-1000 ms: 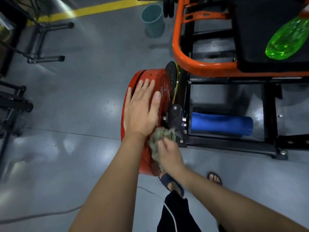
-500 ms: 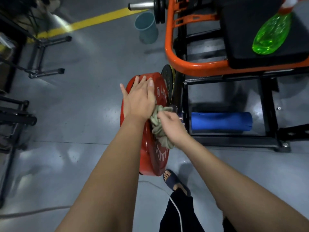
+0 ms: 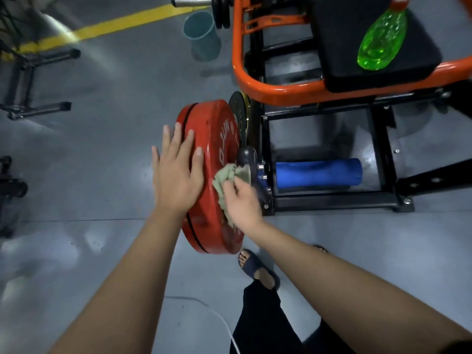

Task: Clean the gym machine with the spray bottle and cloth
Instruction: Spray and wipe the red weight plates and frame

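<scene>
1. Starting far left with the left hand (image 3: 176, 172): flat and released, fingers straight and fanned out, resting on the rim of the red plate (image 3: 219, 134). Half a second back, lay tighter together and fully on the rim. Now spread wider and slid toward the plate's left edge, outer fingers hanging past it over the floor (image 3: 89, 149). Looks like bracing so the plate doesn't wobble under the wiping.
2. Red plate: standing on edge on the machine's side, same spot as in the earlier frames. Can't tell whether turned at all.
3. Cloth (image 3: 228, 175): bunched on the plate's face, touching the lower left of the black hub end (image 3: 246, 155). Half a second back covered most of that hub end; now pulled off to the side, hub showing again. Reads as scrubbing round the centre, so still mid-wipe on this plate.
4. Right hand (image 3: 242, 200): clenched around the cloth, pressing it to the plate face. Blurred, so probably mid-stroke.
5. Blue roller (image 3: 319, 173): low inside the black frame, untouched, no change.
6. Spray bottle (image 3: 380, 39): lying on its side on the black seat pad (image 3: 413, 65), base toward the pad's near edge, same as before and well apart from both hands. So spraying parked for now, wiping underway, and probably plenty of the orange frame (image 3: 255, 83) left to do.
</scene>
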Demonstrator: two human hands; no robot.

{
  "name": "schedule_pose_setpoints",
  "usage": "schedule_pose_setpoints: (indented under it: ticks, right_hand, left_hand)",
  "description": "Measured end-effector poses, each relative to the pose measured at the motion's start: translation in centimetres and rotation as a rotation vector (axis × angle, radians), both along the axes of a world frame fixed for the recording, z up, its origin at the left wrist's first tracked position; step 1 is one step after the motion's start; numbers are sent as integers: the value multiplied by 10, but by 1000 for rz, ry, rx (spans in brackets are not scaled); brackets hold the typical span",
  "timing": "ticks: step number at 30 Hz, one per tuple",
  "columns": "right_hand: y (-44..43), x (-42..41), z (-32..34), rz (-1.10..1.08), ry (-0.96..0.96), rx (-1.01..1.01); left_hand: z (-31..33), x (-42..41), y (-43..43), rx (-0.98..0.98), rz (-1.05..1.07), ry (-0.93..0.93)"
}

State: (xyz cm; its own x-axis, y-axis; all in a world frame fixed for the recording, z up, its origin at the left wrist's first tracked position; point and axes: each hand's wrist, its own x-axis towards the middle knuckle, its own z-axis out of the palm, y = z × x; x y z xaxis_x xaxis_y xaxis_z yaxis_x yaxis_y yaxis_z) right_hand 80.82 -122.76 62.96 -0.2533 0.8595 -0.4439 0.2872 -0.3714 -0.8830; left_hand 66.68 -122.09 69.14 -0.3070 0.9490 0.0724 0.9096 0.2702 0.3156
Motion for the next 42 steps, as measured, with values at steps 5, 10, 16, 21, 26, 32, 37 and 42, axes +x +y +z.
schedule_pose_setpoints:
  ticks: [5,10,16,21,26,32,37,42]
  right_hand:
    - [-59,30,-40,318,-208,-222]
    - [8,3,19,-28,93,-55]
    - [6,6,-1,32,98,-128]
    - [-35,27,-30,250,12,-341]
    - [-19,14,-13,82,54,-296]
    - [24,-4,7,-11,-9,-204]
    - [60,-18,30,-167,-12,-4]
    - [14,-9,-10,20,-161,132]
  left_hand:
    - [-21,23,-27,-2,108,-35]
    - [-33,28,-27,70,135,38]
    - [-35,28,-29,109,141,43]
    - [-31,28,-18,29,145,133]
    - [-17,21,17,-75,128,157]
    - [-13,-5,95,-218,108,87]
    - [-5,-10,134,-53,54,138]
    - [4,10,70,272,-89,-23]
